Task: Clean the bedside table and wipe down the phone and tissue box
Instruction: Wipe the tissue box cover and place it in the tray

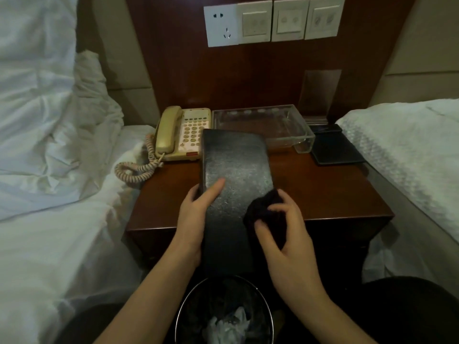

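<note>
Bin (224, 289): crumpled paper inside
Tray (301, 142): looks empty
Left hand (193, 219): grips tissue box (236, 170)
Right hand (285, 234): clutches cloth (263, 207) against box

Left hand (196, 214): bare forearm extended, thumb laid on top, fingers curled around the edge of what it holds.
Right hand (280, 227): fingers bunched closed, wrist bent inward.

Both forearms are bare up to the bottom edge of the picture, with no sleeves visible. The left hand (196, 214) and the right hand (285, 234) wear no gloves, rings or watch. The fingernails are short and unpainted.
</note>
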`<state>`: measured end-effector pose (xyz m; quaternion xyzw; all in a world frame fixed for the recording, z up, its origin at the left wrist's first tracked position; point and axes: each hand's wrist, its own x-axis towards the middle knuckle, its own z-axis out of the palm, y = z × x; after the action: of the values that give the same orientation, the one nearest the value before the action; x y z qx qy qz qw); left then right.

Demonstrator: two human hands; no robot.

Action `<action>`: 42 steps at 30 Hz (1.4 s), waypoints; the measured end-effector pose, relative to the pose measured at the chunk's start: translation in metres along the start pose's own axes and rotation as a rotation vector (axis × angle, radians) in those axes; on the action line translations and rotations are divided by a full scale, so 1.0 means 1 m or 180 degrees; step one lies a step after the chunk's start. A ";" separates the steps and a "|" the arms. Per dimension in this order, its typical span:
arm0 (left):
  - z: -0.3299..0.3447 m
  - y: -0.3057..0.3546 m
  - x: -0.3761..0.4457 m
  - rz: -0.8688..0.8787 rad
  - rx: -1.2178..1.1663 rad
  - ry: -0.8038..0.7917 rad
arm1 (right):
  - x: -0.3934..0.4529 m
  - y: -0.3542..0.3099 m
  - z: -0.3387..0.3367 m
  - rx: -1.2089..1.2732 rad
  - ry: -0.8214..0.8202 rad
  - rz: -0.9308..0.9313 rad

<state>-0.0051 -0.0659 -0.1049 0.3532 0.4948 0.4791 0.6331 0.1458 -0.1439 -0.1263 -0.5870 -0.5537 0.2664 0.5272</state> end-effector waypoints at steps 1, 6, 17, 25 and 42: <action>-0.002 0.001 0.002 0.0044 -0.0148 0.0067 | -0.006 -0.001 0.000 0.0059 -0.0045 0.0044; 0.006 0.009 -0.001 0.0343 -0.0392 -0.0367 | 0.041 -0.026 -0.010 0.0138 -0.0156 -0.0034; 0.011 0.000 -0.007 0.0225 -0.0980 -0.0498 | 0.038 -0.048 -0.024 0.0467 -0.0197 0.0019; 0.009 0.004 -0.012 0.0427 -0.0751 -0.0640 | 0.039 -0.057 -0.026 0.0004 -0.0196 -0.0200; 0.010 0.018 -0.014 0.0404 -0.0163 -0.0011 | 0.012 -0.032 -0.022 -0.0214 0.0098 -0.0316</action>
<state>-0.0008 -0.0739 -0.0813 0.3685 0.4578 0.5302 0.6112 0.1569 -0.1456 -0.0871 -0.5803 -0.5825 0.2121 0.5282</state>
